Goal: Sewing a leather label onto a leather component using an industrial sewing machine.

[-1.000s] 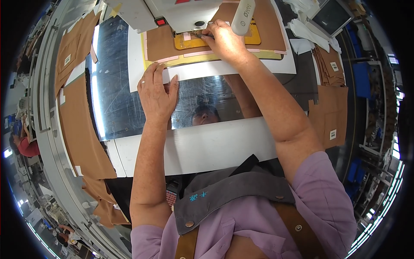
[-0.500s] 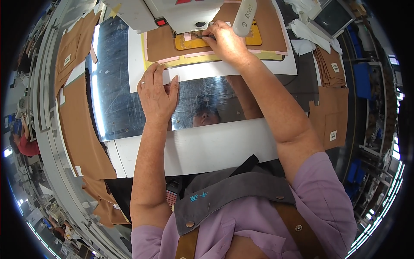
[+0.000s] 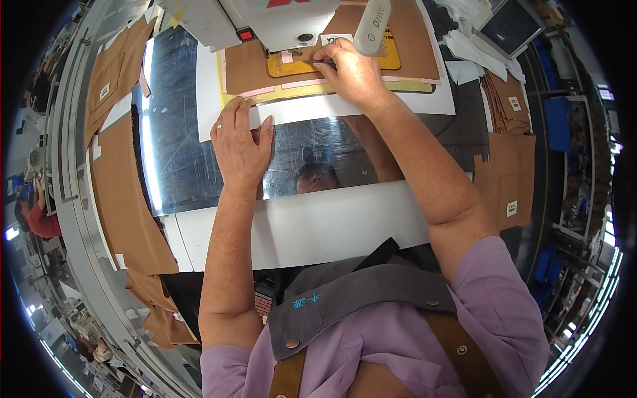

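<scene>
My right hand (image 3: 355,74) is closed in a pinch around a thin dark pointed tool (image 3: 321,62), which looks like tweezers. The tool's tip points left, over a yellow frame (image 3: 391,61) that lies on a brown fabric panel (image 3: 249,71). Just above the frame is the white sewing machine head (image 3: 275,26). My left hand (image 3: 240,149) lies flat, fingers stretched out, across the near edge of a white sheet (image 3: 208,99) under the panel and the shiny metal plate (image 3: 182,142). My right fingers partly hide the tool.
Brown fabric pieces lie in a stack (image 3: 123,199) at the left and another stack (image 3: 507,109) at the right. A white handle-like part (image 3: 373,26) hangs beside my right hand. At the back right stand a monitor (image 3: 511,30) and crumpled white cloth (image 3: 474,53).
My right hand has drawn back slightly to the right and nearer, taking the dark tool away from below the machine head. The left hand stays in place.
</scene>
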Demonstrator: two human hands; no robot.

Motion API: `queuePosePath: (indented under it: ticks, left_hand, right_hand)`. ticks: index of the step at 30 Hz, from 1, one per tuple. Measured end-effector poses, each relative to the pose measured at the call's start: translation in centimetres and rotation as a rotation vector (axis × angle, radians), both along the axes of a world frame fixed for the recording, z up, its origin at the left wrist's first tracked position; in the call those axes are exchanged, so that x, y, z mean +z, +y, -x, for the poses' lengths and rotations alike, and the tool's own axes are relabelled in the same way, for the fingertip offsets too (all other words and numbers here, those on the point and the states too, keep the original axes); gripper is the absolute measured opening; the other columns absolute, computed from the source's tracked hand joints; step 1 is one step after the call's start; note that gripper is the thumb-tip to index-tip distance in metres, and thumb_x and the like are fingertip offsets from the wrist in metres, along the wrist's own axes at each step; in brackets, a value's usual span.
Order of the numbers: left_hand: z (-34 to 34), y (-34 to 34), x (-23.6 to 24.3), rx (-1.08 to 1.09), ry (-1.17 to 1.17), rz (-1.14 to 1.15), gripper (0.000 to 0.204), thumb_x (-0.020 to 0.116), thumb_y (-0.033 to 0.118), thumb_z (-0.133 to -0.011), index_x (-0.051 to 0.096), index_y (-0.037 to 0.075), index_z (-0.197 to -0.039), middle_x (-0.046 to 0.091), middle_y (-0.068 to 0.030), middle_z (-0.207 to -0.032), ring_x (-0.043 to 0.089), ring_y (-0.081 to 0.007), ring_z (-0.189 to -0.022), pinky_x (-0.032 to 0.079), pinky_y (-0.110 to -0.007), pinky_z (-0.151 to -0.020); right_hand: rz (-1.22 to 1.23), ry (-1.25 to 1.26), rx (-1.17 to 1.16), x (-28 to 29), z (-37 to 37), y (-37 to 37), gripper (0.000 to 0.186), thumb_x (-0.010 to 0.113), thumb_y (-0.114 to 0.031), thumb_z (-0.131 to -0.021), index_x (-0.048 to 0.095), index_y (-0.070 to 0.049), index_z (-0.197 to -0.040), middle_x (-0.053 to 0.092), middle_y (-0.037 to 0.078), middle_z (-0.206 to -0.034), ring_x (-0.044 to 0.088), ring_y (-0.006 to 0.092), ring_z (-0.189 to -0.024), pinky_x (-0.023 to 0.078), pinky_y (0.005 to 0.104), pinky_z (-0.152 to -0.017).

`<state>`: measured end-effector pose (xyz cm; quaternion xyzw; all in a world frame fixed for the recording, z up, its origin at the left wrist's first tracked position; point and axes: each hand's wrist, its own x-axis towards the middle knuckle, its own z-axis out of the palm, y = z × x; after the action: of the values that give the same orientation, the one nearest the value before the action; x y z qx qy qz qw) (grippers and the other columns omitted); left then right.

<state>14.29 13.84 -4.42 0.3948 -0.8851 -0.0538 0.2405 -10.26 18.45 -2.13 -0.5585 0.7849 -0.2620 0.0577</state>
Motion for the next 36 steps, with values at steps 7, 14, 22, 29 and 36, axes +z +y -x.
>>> queuePosePath:
  ticks: [7, 14, 22, 29, 36]
  left_hand:
    - [0.0, 0.1, -0.1, 0.011, -0.007, -0.021, 0.048, 0.066, 0.035, -0.095, 0.058, 0.008, -0.133, 0.057, -0.0147, -0.140, 0.053, -0.0328, -0.131, 0.037, -0.049, -0.109]
    - [0.1, 0.0, -0.1, -0.001, -0.003, 0.026, 0.046, 0.067, 0.034, -0.094, 0.060, 0.005, -0.130, 0.058, -0.0150, -0.136, 0.056, -0.0313, -0.127, 0.040, -0.049, -0.106]
    - [0.1, 0.0, -0.1, -0.003, -0.005, 0.027, 0.046, 0.067, 0.034, -0.094, 0.060, 0.005, -0.130, 0.058, -0.0148, -0.136, 0.056, -0.0309, -0.127, 0.039, -0.049, -0.106]
    - [0.2, 0.0, 0.1, -0.012, 0.012, 0.014, 0.046, 0.067, 0.034, -0.094, 0.060, 0.006, -0.129, 0.058, -0.0149, -0.136, 0.056, -0.0310, -0.127, 0.039, -0.049, -0.107]
    - [0.3, 0.5, 0.7, -0.100, 0.069, 0.089, 0.058, 0.071, 0.039, -0.092, 0.056, 0.015, -0.142, 0.057, -0.0108, -0.138, 0.055, -0.0286, -0.128, 0.040, -0.046, -0.106]
  right_hand:
    - [-0.013, 0.098, -0.041, 0.5, 0.2, -1.6, 0.025, 0.075, -0.029, -0.089, 0.076, -0.010, -0.106, 0.069, 0.010, -0.106, 0.070, 0.0273, -0.102, 0.055, 0.0426, -0.090]
    - [-0.031, 0.127, -0.059, 0.0, -0.2, -2.0, 0.027, 0.071, -0.031, -0.092, 0.076, -0.009, -0.108, 0.069, 0.010, -0.107, 0.069, 0.0297, -0.102, 0.054, 0.0443, -0.090]
    - [-0.010, 0.108, -0.031, 0.0, -0.1, -1.7, 0.027, 0.071, -0.032, -0.092, 0.075, -0.011, -0.108, 0.069, 0.009, -0.106, 0.069, 0.0293, -0.101, 0.054, 0.0444, -0.088]
    - [0.080, 0.131, 0.033, -0.3, 0.0, -0.7, 0.025, 0.074, -0.027, -0.090, 0.074, -0.010, -0.107, 0.070, 0.008, -0.100, 0.071, 0.0279, -0.095, 0.056, 0.0411, -0.082]
    - [0.274, -0.142, 0.257, 2.1, -3.8, 4.2, 0.016, 0.077, -0.013, -0.086, 0.071, -0.006, -0.099, 0.067, 0.008, -0.095, 0.070, 0.0268, -0.087, 0.056, 0.0356, -0.075]
